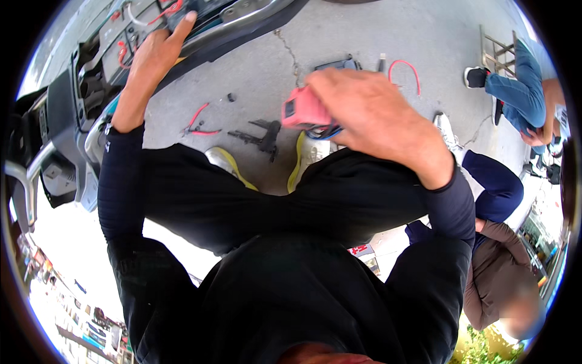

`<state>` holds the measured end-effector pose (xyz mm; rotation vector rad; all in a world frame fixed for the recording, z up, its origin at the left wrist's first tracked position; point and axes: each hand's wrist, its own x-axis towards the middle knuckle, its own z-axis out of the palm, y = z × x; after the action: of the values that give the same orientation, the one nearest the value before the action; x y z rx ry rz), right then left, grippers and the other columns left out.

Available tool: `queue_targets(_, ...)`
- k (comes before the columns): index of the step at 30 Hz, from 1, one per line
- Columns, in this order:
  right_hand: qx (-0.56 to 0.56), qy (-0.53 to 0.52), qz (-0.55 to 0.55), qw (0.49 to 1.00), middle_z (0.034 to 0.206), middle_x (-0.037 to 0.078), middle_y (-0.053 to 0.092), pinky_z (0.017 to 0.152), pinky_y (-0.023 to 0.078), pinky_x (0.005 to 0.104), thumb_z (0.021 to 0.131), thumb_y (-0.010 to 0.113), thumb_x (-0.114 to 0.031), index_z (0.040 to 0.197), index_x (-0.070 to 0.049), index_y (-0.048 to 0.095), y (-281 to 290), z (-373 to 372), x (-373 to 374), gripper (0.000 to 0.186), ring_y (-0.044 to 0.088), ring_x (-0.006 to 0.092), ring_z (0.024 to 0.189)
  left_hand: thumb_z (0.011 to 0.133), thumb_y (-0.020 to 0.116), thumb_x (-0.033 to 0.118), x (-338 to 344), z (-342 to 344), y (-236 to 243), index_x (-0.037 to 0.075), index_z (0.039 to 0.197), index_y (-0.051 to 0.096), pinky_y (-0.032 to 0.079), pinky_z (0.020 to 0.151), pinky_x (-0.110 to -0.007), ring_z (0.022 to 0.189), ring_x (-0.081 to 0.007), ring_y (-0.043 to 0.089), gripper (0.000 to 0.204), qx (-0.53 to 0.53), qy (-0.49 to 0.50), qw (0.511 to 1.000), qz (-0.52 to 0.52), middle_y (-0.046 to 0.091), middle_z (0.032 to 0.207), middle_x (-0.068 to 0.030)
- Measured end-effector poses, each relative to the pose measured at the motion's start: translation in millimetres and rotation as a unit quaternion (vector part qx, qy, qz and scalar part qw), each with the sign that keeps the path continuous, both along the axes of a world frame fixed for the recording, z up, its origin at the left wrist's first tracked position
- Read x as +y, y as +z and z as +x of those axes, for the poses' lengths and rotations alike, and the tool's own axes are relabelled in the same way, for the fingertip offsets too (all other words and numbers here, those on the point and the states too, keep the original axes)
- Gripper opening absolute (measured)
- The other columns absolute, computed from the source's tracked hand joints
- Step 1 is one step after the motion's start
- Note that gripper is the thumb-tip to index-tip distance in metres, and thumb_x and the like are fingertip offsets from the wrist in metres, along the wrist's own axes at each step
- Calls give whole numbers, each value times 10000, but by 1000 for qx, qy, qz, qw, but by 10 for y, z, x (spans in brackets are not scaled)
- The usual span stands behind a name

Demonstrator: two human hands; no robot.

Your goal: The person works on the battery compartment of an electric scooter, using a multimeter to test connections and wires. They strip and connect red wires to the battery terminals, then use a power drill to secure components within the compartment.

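Note:
My right hand [370,106], a little blurred, is closed around a red boxy device [306,108] with a small dark panel on its end. A dark blue loop of cable [324,131] hangs beneath it. At the upper left my left hand [154,57] reaches onto an opened vehicle part with a metal frame [242,21] and red and white wires [159,15]. One digit is stretched out along it; the other fingers are largely hidden. Red-handled pliers [200,121] and a black caliper-like tool [260,138] lie on the concrete before my shoes.
Beyond my right hand lie a dark case-like object [336,63], a red cable [412,68] and a small pale-ended tool [382,62]. A small black cap [231,97] lies near the pliers. One person [515,85] sits at the far right; another [497,261] is close on my right.

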<state>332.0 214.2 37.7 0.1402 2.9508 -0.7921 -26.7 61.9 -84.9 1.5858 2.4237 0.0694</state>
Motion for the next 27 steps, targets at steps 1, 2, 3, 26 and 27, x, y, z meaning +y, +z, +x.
queue_targets(1, -36, -43, 15, 998, 1005, 162, 648, 784, 502, 440, 689, 818, -110, 1170, -27, 559, -13, 50, 72, 552, 640, 386, 963, 1019, 496, 492, 140, 74, 91, 55, 1291, 607, 479, 813, -428, 849, -337, 651, 527, -52, 58, 997, -20, 663, 898, -238)
queue_targets(2, -14, -70, 6, 997, 938, 165, 651, 727, 495, 476, 741, 814, -151, 1060, -21, 543, 2, 89, 112, 438, 650, 391, 899, 1000, 464, 631, 255, 121, 199, -83, 1156, 652, 450, 887, -407, 881, -314, 635, 755, -148, 172, 973, -41, 670, 946, -257)
queue_targets(3, -43, -68, 5, 997, 982, 174, 666, 749, 512, 445, 729, 831, -184, 1112, -18, 549, -13, 106, 187, 504, 652, 401, 916, 999, 482, 595, 166, 187, 410, -79, 1110, 661, 459, 837, -413, 849, -308, 643, 706, -156, 199, 967, -32, 674, 908, -242)
queue_targets(26, -24, -714, -426, 556, 1158, 77, 681, 903, 512, 328, 829, 837, -194, 1298, -18, 568, -2963, 3400, -677, 569, 649, 167, 1009, 936, 538, 679, 8, 187, 323, -55, 1032, 708, 471, 853, -393, 895, -278, 651, 760, -146, 175, 974, 0, 672, 852, -159)
queue_targets(27, -53, -710, -367, 599, 1138, 74, 690, 906, 500, 325, 822, 834, -171, 1284, -19, 585, -3122, 3633, -810, 546, 639, 176, 1020, 933, 528, 696, 55, 168, 288, -51, 1112, 698, 451, 929, -405, 998, -292, 638, 786, -156, 161, 974, -5, 680, 983, -189)
